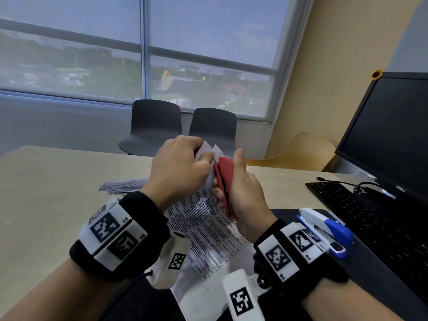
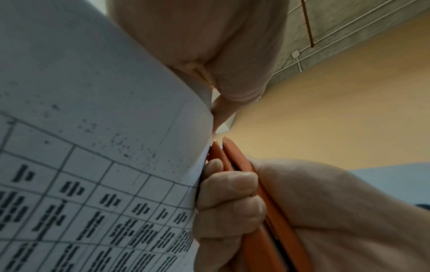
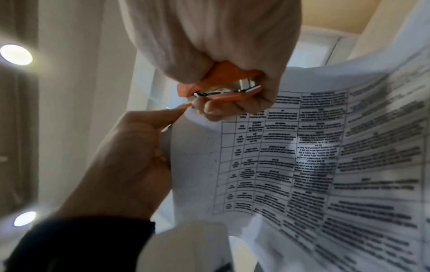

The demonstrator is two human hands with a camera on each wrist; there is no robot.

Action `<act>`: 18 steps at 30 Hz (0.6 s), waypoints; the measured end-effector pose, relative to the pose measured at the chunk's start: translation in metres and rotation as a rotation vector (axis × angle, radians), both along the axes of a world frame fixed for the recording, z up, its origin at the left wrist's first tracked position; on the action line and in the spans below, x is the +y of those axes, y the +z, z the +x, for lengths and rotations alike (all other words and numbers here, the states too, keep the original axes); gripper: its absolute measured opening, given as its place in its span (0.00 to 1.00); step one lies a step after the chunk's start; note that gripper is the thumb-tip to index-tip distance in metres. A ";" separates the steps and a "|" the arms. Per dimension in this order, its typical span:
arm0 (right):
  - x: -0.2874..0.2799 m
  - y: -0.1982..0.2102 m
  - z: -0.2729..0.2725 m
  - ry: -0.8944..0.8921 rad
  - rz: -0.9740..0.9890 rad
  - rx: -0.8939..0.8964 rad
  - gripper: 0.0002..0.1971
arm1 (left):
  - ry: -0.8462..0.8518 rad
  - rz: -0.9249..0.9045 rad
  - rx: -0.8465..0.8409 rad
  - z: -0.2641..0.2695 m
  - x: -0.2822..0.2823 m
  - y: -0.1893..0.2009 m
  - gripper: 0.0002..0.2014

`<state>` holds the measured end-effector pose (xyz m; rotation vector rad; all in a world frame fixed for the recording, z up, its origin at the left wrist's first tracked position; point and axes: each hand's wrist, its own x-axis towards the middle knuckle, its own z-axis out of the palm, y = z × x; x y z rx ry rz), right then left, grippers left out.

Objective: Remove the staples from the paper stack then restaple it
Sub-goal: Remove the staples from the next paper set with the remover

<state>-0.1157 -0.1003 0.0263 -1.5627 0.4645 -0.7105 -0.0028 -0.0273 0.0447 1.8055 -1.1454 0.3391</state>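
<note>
Both hands are up over the desk (image 1: pixel 58 186): right hand (image 1: pixel 243 195) clenched around the red stapler (image 1: pixel 223 179), left hand (image 1: pixel 178 172) pinching the paper stack (image 1: pixel 208 228) at its top corner, right against the stapler's tip. Blue stapler (image 1: pixel 324 230) sits near the right edge.

Before you, a wide window (image 1: pixel 143 49) with a grey frame and a translucent roller shade fills the far wall; hazy buildings and greenery show through it. Two dark shell chairs (image 1: pixel 152 126) stand side by side below the window, behind the pale wood-grain table (image 1: pixel 46 186). To your right rises a tan wall (image 1: pixel 335 77), and a tan chair (image 1: pixel 301 149) sits against it. A black monitor (image 1: pixel 393 130) and black keyboard (image 1: pixel 370 212) occupy the table's right end. Overhead, round ceiling lights (image 3: pixel 16 54) glow white.
</note>
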 end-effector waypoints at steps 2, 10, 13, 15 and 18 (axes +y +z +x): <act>-0.005 -0.003 0.001 -0.065 -0.219 0.035 0.37 | 0.008 0.008 -0.012 0.001 0.000 -0.001 0.16; -0.014 0.004 -0.003 0.041 -0.164 -0.014 0.29 | -0.135 0.203 -0.092 0.010 0.016 0.008 0.19; -0.021 0.011 -0.005 0.113 -0.144 0.076 0.34 | -0.104 0.281 -0.164 0.014 0.020 0.008 0.10; -0.024 0.017 -0.005 0.169 -0.061 0.110 0.33 | -0.050 0.277 -0.222 0.010 0.017 0.007 0.10; -0.024 0.027 -0.001 0.201 0.130 0.095 0.26 | -0.006 0.258 -0.272 0.001 0.013 0.007 0.13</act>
